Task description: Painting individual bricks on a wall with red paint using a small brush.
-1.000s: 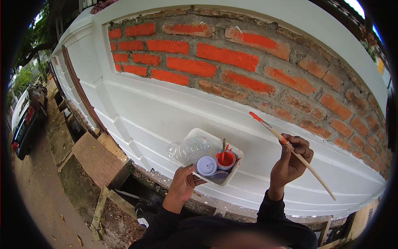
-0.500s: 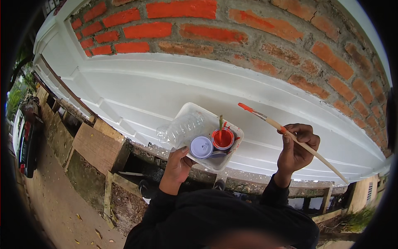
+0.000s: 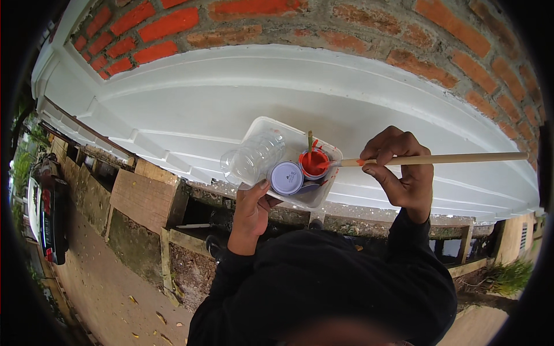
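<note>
My left hand (image 3: pixel 251 215) grips the near edge of a white plastic tray (image 3: pixel 332 158). In the tray are a clear plastic bottle (image 3: pixel 254 151), a closed tin with a pale lilac lid (image 3: pixel 286 178), an open tin of red paint (image 3: pixel 314 159) with a greenish stick (image 3: pixel 310 140) standing in it, and a loose lid (image 3: pixel 309 187). My right hand (image 3: pixel 398 170) pinches a long wooden-handled paintbrush (image 3: pixel 461 158), held nearly level, its bristle end at or in the red paint.
A white wall (image 3: pixel 346 109) with a brick panel (image 3: pixel 427 66), partly painted red, rises ahead. Below it are a drain channel (image 3: pixel 202 216), concrete slabs (image 3: pixel 141 202), my shoes (image 3: pixel 214 245) and plants (image 3: pixel 508 274). A parked car (image 3: pixel 51 207) stands on the paved path at left.
The brush has swung from a diagonal to nearly level, its tip lowered to the paint tin. My right hand has moved up in the picture. The view has tilted down from the bricks.
</note>
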`<state>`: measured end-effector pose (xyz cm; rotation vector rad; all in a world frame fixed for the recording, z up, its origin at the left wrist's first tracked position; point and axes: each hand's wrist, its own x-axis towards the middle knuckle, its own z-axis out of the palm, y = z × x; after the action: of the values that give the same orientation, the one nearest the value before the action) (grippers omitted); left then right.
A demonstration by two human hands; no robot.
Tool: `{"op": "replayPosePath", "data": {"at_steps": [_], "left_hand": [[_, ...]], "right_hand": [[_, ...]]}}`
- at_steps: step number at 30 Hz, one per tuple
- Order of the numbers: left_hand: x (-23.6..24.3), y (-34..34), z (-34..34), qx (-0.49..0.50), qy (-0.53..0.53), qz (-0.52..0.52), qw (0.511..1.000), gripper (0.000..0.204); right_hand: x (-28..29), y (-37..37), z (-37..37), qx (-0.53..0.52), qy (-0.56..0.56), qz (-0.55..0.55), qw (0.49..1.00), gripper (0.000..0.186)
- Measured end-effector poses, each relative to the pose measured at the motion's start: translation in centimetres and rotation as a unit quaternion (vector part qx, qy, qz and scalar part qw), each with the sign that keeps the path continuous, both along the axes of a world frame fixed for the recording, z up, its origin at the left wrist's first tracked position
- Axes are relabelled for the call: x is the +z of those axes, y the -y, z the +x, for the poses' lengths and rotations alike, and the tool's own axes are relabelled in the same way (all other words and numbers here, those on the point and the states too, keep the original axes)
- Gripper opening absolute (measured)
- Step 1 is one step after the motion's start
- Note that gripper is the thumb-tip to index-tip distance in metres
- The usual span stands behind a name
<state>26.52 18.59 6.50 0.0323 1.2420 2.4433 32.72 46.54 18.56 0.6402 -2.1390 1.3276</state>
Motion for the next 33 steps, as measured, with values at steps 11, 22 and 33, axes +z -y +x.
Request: {"op": "replayPosePath", "data": {"at_steps": [11, 22, 33], "left_hand": [[-0.7, -0.1, 1.5, 0.017, -0.015, 0.016, 1.000, 0.044], [0.8, 0.1, 0.3, 0.001, 0.000, 0.035, 0.999, 0.039], [2.9, -0.6, -2.5, 0.009, 0.005, 0.059, 0.998, 0.039]], "right_hand": [[-0.6, 1.4, -1.0, 0.013, 0.057, 0.100, 0.993, 0.021], [-3.5, 0.4, -0.9, -0.124, 0.044, -0.199, 0.971, 0.026], [-5.6, 0.3, -2.3, -0.162, 0.023, -0.424, 0.891, 0.021]]}}
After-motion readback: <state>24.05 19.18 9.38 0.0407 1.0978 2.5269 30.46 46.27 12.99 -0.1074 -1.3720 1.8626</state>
